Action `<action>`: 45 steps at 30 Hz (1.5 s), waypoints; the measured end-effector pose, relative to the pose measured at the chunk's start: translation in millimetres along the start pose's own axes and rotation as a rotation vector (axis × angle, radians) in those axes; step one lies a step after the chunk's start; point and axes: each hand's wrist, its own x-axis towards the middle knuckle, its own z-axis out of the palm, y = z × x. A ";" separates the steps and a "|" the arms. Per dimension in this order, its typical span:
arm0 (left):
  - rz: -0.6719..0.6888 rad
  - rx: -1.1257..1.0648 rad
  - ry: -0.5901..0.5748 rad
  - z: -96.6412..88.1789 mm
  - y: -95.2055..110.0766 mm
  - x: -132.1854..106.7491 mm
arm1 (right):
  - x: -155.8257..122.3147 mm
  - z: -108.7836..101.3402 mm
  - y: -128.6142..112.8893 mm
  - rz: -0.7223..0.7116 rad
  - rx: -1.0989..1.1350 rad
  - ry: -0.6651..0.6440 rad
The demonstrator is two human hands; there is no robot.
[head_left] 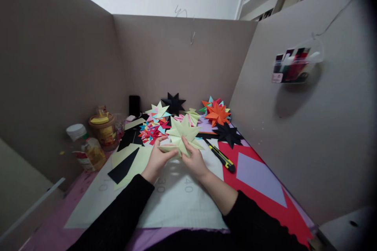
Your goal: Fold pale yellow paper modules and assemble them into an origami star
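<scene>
A pale green folded paper star (pixel 183 131) is held up over the white mat (pixel 176 208), its points spreading outward. My left hand (pixel 159 159) grips a lower left point, thumb pressed along it. On the lower right side, my right hand (pixel 194 160) pinches the star with the thumb on its front; the fingers behind are hidden. A yellow and black utility knife (pixel 222 157) lies just right of my right hand. Left of my left hand rest pale green paper sheets (pixel 134 168) with a black paper piece (pixel 123 166) on top.
Finished paper stars in black (pixel 173 104), orange (pixel 218 113) and other colours sit at the back. Red paper (pixel 250 184) and a lilac sheet (pixel 260 178) lie at right. Jars (pixel 104 131) and a bottle (pixel 91 155) stand left. Grey panels (pixel 188 59) enclose three sides.
</scene>
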 end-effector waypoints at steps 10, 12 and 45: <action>-0.035 0.003 -0.087 -8.1 -9.5 5.1 | -0.7 -3.2 -8.6 0.094 0.123 0.006; -0.047 -0.063 -0.099 -8.1 -6.2 4.8 | -0.4 -4.4 -8.0 0.098 0.136 0.013; -0.196 -0.061 0.055 -24.0 7.6 11.1 | 2.7 -29.4 1.7 -0.025 0.112 -0.124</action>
